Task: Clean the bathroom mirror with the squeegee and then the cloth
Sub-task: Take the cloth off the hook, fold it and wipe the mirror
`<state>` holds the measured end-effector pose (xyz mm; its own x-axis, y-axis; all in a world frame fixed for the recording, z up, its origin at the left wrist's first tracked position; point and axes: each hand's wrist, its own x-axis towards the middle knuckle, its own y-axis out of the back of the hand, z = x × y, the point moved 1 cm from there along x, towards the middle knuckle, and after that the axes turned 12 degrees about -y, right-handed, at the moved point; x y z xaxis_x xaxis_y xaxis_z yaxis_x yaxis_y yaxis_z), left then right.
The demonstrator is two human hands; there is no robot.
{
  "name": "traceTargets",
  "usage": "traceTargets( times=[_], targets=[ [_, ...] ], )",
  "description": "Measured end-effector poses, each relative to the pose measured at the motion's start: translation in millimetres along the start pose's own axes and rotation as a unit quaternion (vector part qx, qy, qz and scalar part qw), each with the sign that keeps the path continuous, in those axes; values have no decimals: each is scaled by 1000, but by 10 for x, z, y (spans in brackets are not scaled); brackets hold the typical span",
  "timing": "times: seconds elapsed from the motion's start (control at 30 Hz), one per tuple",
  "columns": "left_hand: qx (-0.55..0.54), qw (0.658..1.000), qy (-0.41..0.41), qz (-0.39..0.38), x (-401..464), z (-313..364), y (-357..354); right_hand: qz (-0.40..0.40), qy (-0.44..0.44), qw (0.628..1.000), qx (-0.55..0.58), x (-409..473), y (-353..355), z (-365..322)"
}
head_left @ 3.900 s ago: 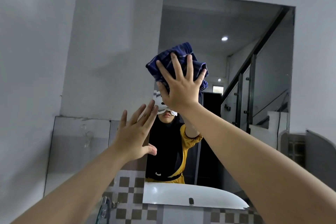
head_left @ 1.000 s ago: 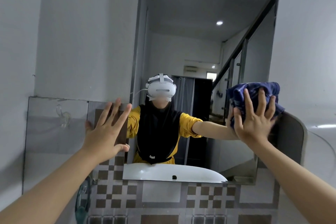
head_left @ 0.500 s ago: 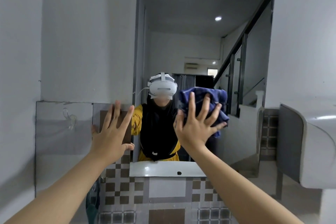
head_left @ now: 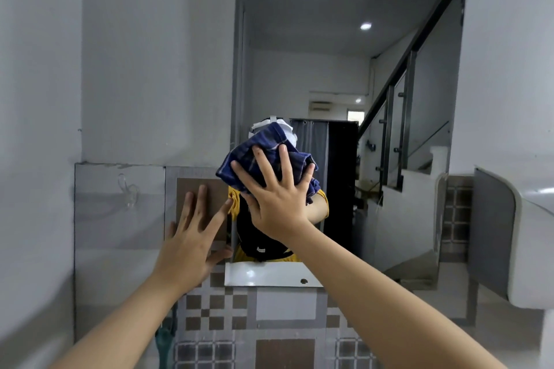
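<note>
Our R hand (head_left: 278,204), fingers spread & straight, presses the bunched blue cloth (head_left: 269,142) vs. the mirror (head_left: 344,69), low on the glass nr its left edge. Our L hand (head_left: 192,240), spread too & holding nothing, lies on the tiled wall (head_left: 284,305) just beside that edge.

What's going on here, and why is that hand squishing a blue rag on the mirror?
A person is wiping the bathroom mirror. Their right hand presses a bunched blue cloth against the glass low on its left side, with the fingers spread straight. Their left hand lies open on the tiled wall just beside the mirror's left edge, apparently for support. Neither hand holds a squeegee.
</note>
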<state>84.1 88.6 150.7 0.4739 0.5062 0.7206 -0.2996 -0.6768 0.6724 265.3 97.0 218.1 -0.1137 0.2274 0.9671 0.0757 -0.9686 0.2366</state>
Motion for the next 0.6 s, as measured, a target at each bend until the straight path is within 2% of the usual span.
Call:
traceTargets(
  times=[0.17, 0.33, 0.47, 0.6],
  targets=[
    [-16, 1000, 0, 5, 1, -14, -26, -14, 107, 993, -53, -111, 110, 459],
    [-12, 1000, 1, 16, 13, -20, -42, -3, 104, 990, -90, -218, 247, 1099],
    [-6, 1000, -2, 12, 13, -29, -53, -3, 42, 992, -121, -199, 387, 1690],
    [-7, 1000, 10, 11, 21, -22, -73, -17, -109, 989, -103, -261, 510, 2146]
  ],
)
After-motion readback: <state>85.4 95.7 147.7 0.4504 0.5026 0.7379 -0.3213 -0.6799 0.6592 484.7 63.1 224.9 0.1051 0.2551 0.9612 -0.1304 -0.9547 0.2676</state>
